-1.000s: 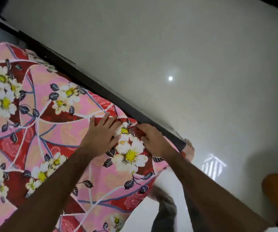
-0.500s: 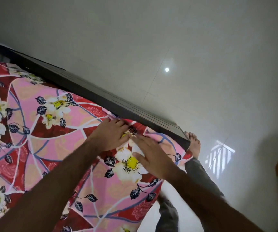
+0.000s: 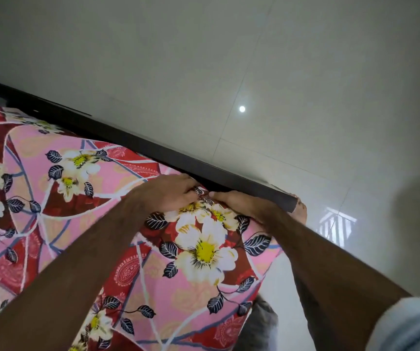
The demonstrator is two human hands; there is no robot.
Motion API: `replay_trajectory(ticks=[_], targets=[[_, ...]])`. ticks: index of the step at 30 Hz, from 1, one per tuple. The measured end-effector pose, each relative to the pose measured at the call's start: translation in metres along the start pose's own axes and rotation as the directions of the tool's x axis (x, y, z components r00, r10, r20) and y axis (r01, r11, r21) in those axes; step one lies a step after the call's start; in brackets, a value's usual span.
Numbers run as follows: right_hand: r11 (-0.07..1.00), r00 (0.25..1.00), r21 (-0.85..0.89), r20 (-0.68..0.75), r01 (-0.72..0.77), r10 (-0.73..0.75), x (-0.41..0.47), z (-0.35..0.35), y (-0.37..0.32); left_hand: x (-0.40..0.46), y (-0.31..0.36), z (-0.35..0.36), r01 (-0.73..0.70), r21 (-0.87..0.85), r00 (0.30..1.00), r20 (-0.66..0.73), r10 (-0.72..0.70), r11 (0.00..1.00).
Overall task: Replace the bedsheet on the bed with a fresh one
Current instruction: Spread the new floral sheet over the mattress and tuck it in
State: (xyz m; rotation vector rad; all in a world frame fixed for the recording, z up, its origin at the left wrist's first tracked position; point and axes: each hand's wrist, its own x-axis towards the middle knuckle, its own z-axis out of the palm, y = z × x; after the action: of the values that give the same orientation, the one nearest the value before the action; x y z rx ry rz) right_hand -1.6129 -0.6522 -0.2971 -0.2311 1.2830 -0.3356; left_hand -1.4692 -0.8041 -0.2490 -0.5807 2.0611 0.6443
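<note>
Bedsheet [image 3: 82, 224], floral pink and red, covers the mattress up to the dark bed frame [image 3: 178, 158], the landmark here. Both hands work its corner just beside the frame's end. Left hand [image 3: 168, 192] grips a fold with curled fingers; right hand [image 3: 244, 205] presses flat along the frame. Judged best: pull the fold taut, then push it down between mattress and frame.

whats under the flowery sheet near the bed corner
Nothing under the floral bedsheet shows; the cloth covers it. Only the dark bed frame shows beside it. The left hand and right hand rest on top at the edge.
</note>
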Motion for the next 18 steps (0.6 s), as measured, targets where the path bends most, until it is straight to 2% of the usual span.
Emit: replay_trajectory(ticks=[2,5,8,9,11,14,16,18], targets=[[0.969,0.991,0.227,0.113,-0.099,0.074,-0.001,-0.002,0.001,-0.006,-0.007,-0.008,0.009,0.071,1.0,0.002,-0.009,0.997],[0.959,0.98,0.234,0.15,-0.161,0.128,0.001,-0.002,0.005,-0.004,-0.016,-0.02,0.067,0.148,0.997,0.031,-0.072,0.987],[0.914,0.975,0.358,0.176,-0.189,0.133,0.004,-0.002,0.011,0.009,-0.018,-0.026,0.012,0.144,0.992,0.121,-0.029,0.99],[0.91,0.975,0.372,0.184,-0.183,0.12,0.001,-0.001,0.013,0.012,-0.016,-0.027,-0.006,0.129,0.989,0.147,-0.013,0.992],[0.941,0.991,0.324,0.115,-0.103,0.069,0.003,-0.002,0.016,0.016,-0.016,-0.026,-0.042,0.112,0.989,0.147,0.025,0.993],[0.98,0.997,0.189,-0.063,0.057,-0.046,0.008,-0.001,0.019,0.017,-0.019,-0.023,-0.149,0.039,0.989,0.021,0.148,0.988],[0.975,0.985,0.185,-0.142,0.122,-0.096,0.008,0.0,0.021,0.014,-0.017,-0.022,-0.257,0.019,0.961,-0.101,0.257,0.966],[0.973,0.972,0.152,-0.181,0.175,-0.147,0.001,0.005,0.021,0.009,-0.012,-0.021,-0.34,0.137,0.91,-0.202,0.363,0.93]])
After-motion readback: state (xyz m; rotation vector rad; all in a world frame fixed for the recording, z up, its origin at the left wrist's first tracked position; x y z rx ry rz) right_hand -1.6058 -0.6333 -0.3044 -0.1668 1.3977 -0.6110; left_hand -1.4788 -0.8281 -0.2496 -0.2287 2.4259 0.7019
